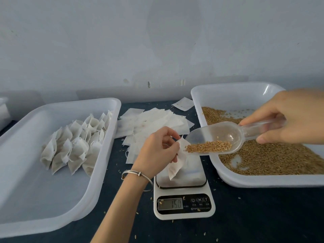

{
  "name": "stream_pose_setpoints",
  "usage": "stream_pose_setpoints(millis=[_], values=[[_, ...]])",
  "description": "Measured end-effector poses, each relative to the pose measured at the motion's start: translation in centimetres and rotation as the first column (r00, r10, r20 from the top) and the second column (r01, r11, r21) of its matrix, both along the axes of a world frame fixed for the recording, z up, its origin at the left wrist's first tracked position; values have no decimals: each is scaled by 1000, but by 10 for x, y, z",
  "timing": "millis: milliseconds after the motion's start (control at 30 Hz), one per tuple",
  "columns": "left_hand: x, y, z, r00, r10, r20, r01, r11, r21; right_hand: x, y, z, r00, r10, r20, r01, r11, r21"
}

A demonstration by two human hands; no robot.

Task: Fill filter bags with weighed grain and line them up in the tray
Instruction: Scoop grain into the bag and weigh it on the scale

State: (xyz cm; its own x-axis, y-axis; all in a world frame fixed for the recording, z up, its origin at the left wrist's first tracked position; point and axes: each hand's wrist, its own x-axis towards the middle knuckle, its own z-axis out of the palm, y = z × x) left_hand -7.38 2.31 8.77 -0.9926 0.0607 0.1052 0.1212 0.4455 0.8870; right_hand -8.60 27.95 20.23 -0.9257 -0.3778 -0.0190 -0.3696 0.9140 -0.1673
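The left hand [157, 148] pinches an empty filter bag [177, 160] by its mouth, just above the scale [183, 195], which reads 15.0. The right hand [289, 116] grips a clear scoop [224, 135] by the handle — its lip, loaded with grain [208, 146], touches the bag's opening. Filled bags [73, 141] stand in rows in the left tray [52, 207]; loose grain lies in the right tray [228, 179]. Flat empty bags [154, 118] are spread on the dark table [254, 216] — a pale wall [157, 41] behind.
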Motion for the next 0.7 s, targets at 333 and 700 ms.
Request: stream_pose_setpoints(millis=[333,700], values=[[-1,1,-1,1000,1,-2,-1,1000,-5,-1,-3,2,998,-43,-38,42,998,-37],[-3,0,-1,1000,1,-8,-1,1000,4,-2,3,-6,1000,0,25,2,994,-105]])
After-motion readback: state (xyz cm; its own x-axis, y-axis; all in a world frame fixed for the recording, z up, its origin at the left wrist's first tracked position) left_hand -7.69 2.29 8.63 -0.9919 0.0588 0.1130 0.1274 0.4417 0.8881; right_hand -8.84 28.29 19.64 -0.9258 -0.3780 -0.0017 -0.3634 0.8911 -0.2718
